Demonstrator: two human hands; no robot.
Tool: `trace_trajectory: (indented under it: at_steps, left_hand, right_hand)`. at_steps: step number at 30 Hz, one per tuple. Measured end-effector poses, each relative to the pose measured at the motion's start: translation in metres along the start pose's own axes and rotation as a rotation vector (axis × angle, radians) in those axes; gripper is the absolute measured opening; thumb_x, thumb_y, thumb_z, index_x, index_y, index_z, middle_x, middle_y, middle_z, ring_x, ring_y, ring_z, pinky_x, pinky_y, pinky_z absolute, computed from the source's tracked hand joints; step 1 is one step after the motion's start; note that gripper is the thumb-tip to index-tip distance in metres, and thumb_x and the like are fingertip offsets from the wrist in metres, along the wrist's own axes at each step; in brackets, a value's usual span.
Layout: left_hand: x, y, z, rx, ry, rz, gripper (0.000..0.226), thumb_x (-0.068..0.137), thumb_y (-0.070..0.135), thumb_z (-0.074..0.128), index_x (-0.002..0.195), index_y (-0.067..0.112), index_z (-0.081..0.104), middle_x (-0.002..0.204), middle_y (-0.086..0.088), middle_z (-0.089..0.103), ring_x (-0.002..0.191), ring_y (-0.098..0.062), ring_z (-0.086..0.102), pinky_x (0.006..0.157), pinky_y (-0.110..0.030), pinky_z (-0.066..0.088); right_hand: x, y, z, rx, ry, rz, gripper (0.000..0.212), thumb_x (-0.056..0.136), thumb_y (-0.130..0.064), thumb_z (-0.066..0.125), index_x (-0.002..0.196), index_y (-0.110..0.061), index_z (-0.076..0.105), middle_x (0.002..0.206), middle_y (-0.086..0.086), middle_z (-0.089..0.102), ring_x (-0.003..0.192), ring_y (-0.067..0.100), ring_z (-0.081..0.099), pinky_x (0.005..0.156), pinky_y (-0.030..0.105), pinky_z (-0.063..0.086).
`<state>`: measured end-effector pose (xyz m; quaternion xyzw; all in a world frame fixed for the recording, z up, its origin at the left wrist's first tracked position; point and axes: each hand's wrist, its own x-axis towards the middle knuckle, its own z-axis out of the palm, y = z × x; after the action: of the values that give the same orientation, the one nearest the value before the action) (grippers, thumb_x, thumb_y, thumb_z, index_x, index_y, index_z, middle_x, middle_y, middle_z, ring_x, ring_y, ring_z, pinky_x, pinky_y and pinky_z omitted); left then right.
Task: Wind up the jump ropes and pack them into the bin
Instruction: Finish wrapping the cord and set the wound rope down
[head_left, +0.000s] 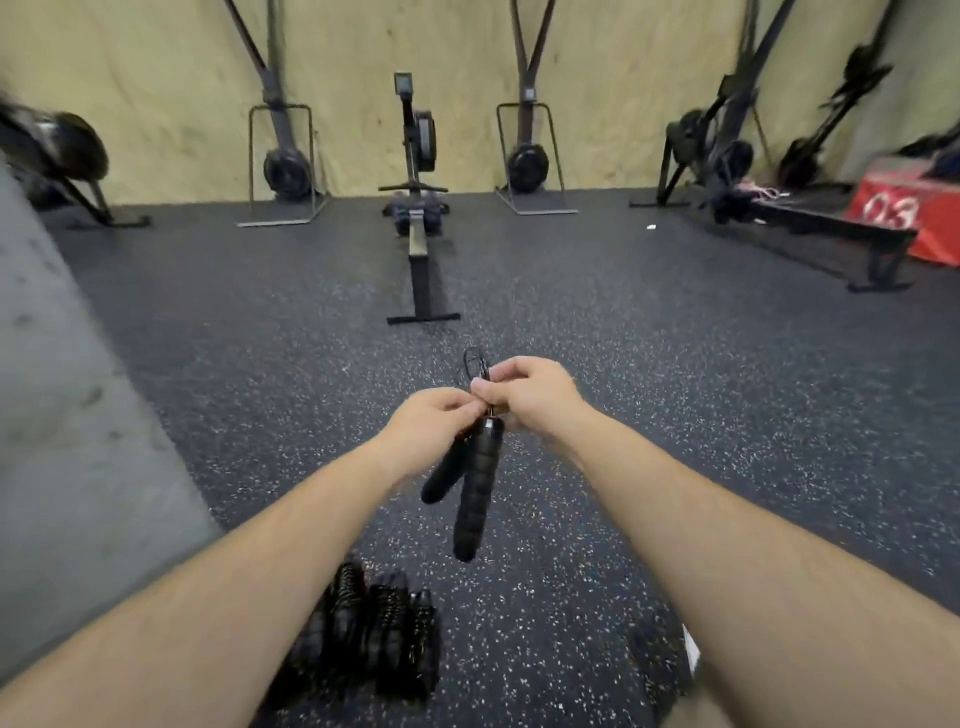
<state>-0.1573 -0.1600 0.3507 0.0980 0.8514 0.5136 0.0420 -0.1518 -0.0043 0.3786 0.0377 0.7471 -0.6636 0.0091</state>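
"Where was the jump rope (480, 457) when you looked over?"

"Up in the air in front of the person, over the speckled floor (675, 415), with both hands on it. The left hand (434, 415) pinched it just where the two black handles (470, 514) meet the cable. The right hand (530, 392) was curled round the gathered cable (474, 364), a few thin loops poking out above the knuckles. The handles hung down side by side, one lower than the other."

"And the bin?"

"I couldn't see one from there. Other ropes (379, 639) lay in a dark heap on the floor, below the left forearm."

"How would you have finished that wind?"

"My guess: bring the handles level so they lie even, lay each turn of cable flat beside the last rather than across it, and hold the pinch firm. That thin cable looked springy and would likely pop open if either hand slackened. Then tuck the tail under a turn before letting go."

"Anything in the way?"

"No. The rowing machine (418, 249) stood well apart, farther out."
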Motion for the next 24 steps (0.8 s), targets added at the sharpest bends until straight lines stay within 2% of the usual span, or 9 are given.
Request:
trace_trajectory:
  at_steps: [3,6,8,12,15,18,20,22,24]
  left_hand:
    - [-0.001,-0.009,-0.005,-0.085,-0.012,-0.01,0.022,0.095,0.023,0.069,0.073,0.027,0.072,0.08,0.002,0.071,0.078,-0.017,0.06,0.084,-0.039,0.05]
    - [0.002,-0.008,-0.008,-0.192,0.024,-0.016,0.016,0.096,0.013,0.067,0.081,0.015,0.069,0.086,-0.013,0.07,0.08,-0.023,0.061,0.081,-0.041,0.052]
    - [0.005,-0.003,-0.012,-0.25,0.044,-0.014,0.013,0.097,0.012,0.066,0.084,0.011,0.069,0.087,-0.014,0.069,0.081,-0.023,0.062,0.079,-0.038,0.052]
    - [0.01,0.003,-0.02,-0.343,0.057,0.01,0.013,0.096,0.013,0.068,0.084,0.011,0.074,0.084,-0.007,0.073,0.079,-0.018,0.067,0.078,-0.038,0.054]
    - [0.011,0.001,-0.023,-0.399,0.082,-0.013,0.012,0.095,0.014,0.069,0.085,0.011,0.075,0.081,-0.003,0.075,0.077,-0.015,0.068,0.077,-0.032,0.054]
    - [0.01,-0.001,-0.029,-0.423,0.103,-0.027,0.011,0.095,0.015,0.068,0.088,0.012,0.077,0.084,-0.005,0.077,0.08,-0.017,0.069,0.081,-0.034,0.054]
    - [0.007,-0.003,-0.033,-0.436,0.118,-0.035,0.011,0.095,0.015,0.068,0.091,0.011,0.078,0.089,-0.008,0.078,0.082,-0.017,0.07,0.083,-0.035,0.055]
    - [0.005,-0.005,-0.035,-0.45,0.141,-0.053,0.011,0.095,0.016,0.068,0.093,0.011,0.078,0.092,-0.011,0.078,0.081,-0.018,0.07,0.081,-0.036,0.054]
    - [0.004,-0.007,-0.037,-0.474,0.156,-0.077,0.011,0.094,0.017,0.068,0.092,0.011,0.078,0.093,-0.012,0.078,0.081,-0.019,0.069,0.081,-0.036,0.052]
  right_hand:
    - [0.002,0.004,0.008,-0.039,-0.011,0.013,0.023,0.08,-0.015,0.083,0.09,-0.011,0.063,0.081,0.01,0.068,0.075,0.024,0.061,0.067,0.037,0.052]
    - [0.008,0.0,0.014,-0.038,-0.001,0.021,0.027,0.079,-0.02,0.085,0.094,-0.006,0.068,0.084,0.012,0.074,0.078,0.028,0.069,0.079,0.042,0.058]
    - [0.01,-0.003,0.015,-0.024,-0.004,0.02,0.029,0.081,-0.021,0.083,0.098,-0.002,0.069,0.092,0.018,0.076,0.083,0.031,0.071,0.082,0.045,0.059]
    - [0.009,-0.009,0.018,0.044,-0.02,0.017,0.028,0.087,-0.023,0.077,0.102,0.0,0.07,0.092,0.017,0.075,0.077,0.024,0.07,0.071,0.032,0.059]
    - [0.011,-0.008,0.024,0.046,-0.03,0.012,0.02,0.09,-0.025,0.074,0.096,-0.007,0.069,0.085,0.011,0.072,0.074,0.021,0.066,0.068,0.031,0.058]
    - [0.014,-0.009,0.029,0.061,-0.048,0.017,0.009,0.092,-0.018,0.071,0.09,-0.01,0.068,0.091,0.014,0.073,0.082,0.026,0.069,0.088,0.045,0.058]
    - [0.013,-0.008,0.033,0.072,-0.068,0.011,0.002,0.093,-0.01,0.068,0.095,-0.009,0.069,0.098,0.015,0.073,0.087,0.025,0.07,0.091,0.043,0.058]
    - [0.011,-0.006,0.037,0.067,-0.098,0.002,0.014,0.092,-0.004,0.067,0.104,-0.01,0.069,0.101,0.008,0.07,0.092,0.02,0.067,0.092,0.037,0.055]
    - [0.009,-0.002,0.041,0.044,-0.116,-0.026,0.025,0.09,0.002,0.066,0.113,-0.008,0.068,0.098,0.004,0.068,0.095,0.02,0.064,0.094,0.037,0.053]
